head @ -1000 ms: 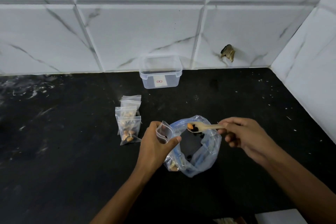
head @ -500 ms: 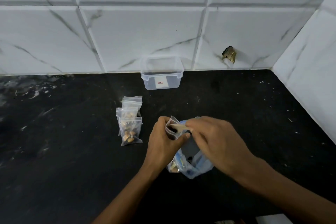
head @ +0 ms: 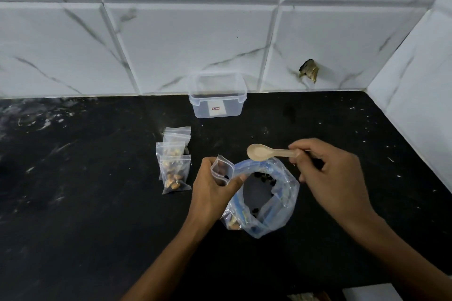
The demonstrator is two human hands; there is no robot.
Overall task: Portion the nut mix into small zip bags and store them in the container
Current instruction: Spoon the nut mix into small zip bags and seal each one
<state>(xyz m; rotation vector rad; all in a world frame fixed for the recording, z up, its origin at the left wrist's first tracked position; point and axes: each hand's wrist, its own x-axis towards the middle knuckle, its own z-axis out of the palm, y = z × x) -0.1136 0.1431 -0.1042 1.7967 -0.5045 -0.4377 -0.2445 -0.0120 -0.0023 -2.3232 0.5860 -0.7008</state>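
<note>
My left hand (head: 212, 190) holds a small clear zip bag (head: 221, 170) with its mouth open upward and a few nuts inside. My right hand (head: 327, 176) pinches the handle of a wooden spoon (head: 265, 153), whose bowl is empty and hovers over the large open bag of nut mix (head: 269, 199). That large clear bag with a blue zip strip lies on the black counter between my hands. Three filled small zip bags (head: 174, 166) lie overlapped to the left. The empty clear plastic container (head: 216, 98) stands open against the tiled wall.
The black counter (head: 85, 203) runs left and toward me, speckled with white marks. White marble-look tiles close the back and the right side. A chipped hole (head: 309, 72) shows in the back wall. A pale object (head: 371, 292) sits at the bottom right edge.
The loaded spoon went to the small bag's mouth and tipped in. It has now pulled back to the right, empty, over the large bag. My left hand stayed in place.
</note>
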